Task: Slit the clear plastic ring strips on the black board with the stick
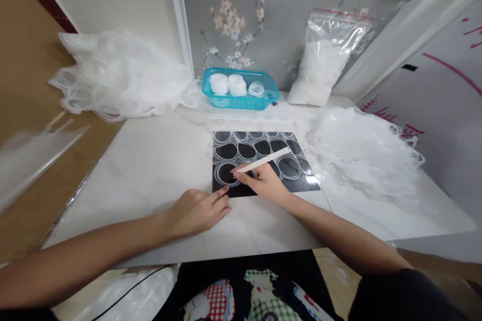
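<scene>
A black board point(301, 184) lies on the white table point(150, 170), covered by a clear sheet of oval rings point(259, 148). My right hand point(263, 183) is closed around a white stick tool point(269, 159), its tip touching a ring at the board's near left. My left hand point(199, 210) rests on the table with fingers curled, the fingertips pressing the board's near left corner.
A turquoise basket point(241, 101) with white rolls stands at the back. Heaps of clear ring sheets lie at the back left point(120, 77) and at the right point(361, 150). A sealed plastic bag point(324, 60) leans on the wall. More clear plastic point(33, 153) sits left.
</scene>
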The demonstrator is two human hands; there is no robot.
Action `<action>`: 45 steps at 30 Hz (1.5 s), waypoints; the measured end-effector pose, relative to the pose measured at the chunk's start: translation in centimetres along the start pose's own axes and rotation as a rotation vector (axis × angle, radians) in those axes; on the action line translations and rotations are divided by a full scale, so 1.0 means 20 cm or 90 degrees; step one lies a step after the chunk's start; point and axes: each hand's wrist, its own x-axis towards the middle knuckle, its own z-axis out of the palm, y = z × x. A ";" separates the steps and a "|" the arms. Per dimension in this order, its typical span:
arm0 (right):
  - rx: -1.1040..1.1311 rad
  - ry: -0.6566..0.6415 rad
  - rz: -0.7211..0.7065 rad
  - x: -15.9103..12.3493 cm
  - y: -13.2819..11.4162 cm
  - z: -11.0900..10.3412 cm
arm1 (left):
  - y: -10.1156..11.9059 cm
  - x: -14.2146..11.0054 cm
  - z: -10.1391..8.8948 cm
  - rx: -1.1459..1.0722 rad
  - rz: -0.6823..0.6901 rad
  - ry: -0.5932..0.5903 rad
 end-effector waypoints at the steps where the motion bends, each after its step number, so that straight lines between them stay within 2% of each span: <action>1: 0.004 0.002 0.003 -0.01 0.01 0.01 | 0.00 0.00 0.00 -0.009 -0.008 -0.006; 6: 0.011 0.008 0.016 -0.03 0.03 0.03 | 0.01 0.00 0.01 -0.007 -0.029 -0.014; 14: -0.006 -0.004 -0.010 -0.03 0.04 0.05 | 0.01 -0.01 0.03 0.102 0.027 -0.010; 18: -0.023 -0.015 -0.013 -0.03 0.04 0.05 | 0.01 -0.01 0.03 0.037 0.011 0.024; 22: -0.036 -0.018 -0.025 -0.03 0.05 0.05 | 0.01 0.00 0.02 -0.024 -0.018 0.017; 30: -0.070 -0.018 -0.083 -0.04 0.04 0.07 | 0.00 0.00 0.02 0.037 -0.011 0.003; 33: -0.070 0.016 -0.105 -0.05 0.01 0.02 | 0.00 0.00 0.02 0.097 0.007 0.037; 36: -0.075 0.069 -0.033 -0.06 -0.02 -0.08 | 0.00 0.00 0.02 0.143 0.028 0.077; 39: -0.098 0.067 0.020 -0.07 -0.02 -0.16 | 0.00 0.00 0.01 0.195 0.045 0.102; 42: -0.100 0.046 0.023 -0.09 0.03 -0.18 | 0.02 0.01 0.01 0.237 0.046 0.113; 45: -0.081 0.035 0.015 -0.11 0.08 -0.13 | 0.04 0.05 0.00 0.235 0.051 0.113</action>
